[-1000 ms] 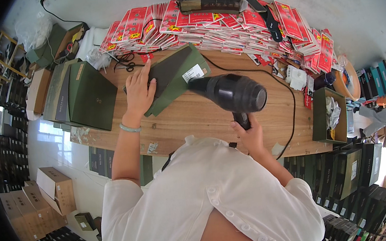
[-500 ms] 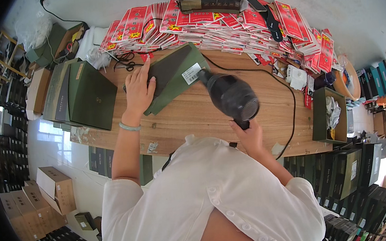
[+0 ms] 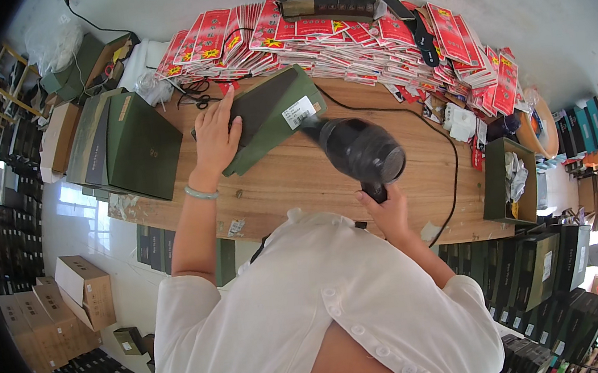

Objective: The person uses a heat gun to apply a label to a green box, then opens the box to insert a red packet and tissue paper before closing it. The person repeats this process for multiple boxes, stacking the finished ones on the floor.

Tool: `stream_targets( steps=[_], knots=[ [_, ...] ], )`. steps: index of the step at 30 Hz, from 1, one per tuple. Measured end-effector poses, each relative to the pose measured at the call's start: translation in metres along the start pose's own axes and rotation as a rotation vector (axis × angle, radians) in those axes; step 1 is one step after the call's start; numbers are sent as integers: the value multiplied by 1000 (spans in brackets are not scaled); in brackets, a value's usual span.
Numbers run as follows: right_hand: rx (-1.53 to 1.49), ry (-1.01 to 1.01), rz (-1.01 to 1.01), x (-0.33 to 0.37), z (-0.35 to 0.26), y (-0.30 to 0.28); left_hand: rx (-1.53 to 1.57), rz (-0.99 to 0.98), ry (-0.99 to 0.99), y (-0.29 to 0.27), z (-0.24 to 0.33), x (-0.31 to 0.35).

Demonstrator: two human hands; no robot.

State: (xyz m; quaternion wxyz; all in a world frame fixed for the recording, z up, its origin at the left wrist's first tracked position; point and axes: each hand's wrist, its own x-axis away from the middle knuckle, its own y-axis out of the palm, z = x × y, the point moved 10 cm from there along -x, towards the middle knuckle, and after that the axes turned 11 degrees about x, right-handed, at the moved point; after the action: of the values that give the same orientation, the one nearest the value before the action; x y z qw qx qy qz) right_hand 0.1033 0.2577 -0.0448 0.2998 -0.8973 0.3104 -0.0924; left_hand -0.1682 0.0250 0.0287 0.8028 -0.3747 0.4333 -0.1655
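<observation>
Left hand (image 3: 218, 142): flat on a tilted green box (image 3: 269, 125), thumb spread from fingers. Box located left of centre, toward the far edge of the surface (image 3: 292, 194). Right hand (image 3: 387, 210): closed around the handle of a black hair dryer (image 3: 359, 149), near the near edge. Nozzle directed at the box's white label (image 3: 298, 111); contact cannot be determined. Red printed packets (image 3: 321, 49) line the far edge.

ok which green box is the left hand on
The green box nearest the black hair dryer; only this one has the left hand resting on it.
</observation>
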Motion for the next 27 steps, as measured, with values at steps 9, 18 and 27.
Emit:
stream_targets(
  steps=[9,18,27],
  knots=[
    [-99,-24,29,-3,2,5,11,8,0,-2,1,-2],
    [-108,-32,12,-12,-21,-3,12,-2,-12,0,-1,-1],
    [-97,-7,37,-23,-26,0,31,-10,-38,0,-1,1]
  ],
)
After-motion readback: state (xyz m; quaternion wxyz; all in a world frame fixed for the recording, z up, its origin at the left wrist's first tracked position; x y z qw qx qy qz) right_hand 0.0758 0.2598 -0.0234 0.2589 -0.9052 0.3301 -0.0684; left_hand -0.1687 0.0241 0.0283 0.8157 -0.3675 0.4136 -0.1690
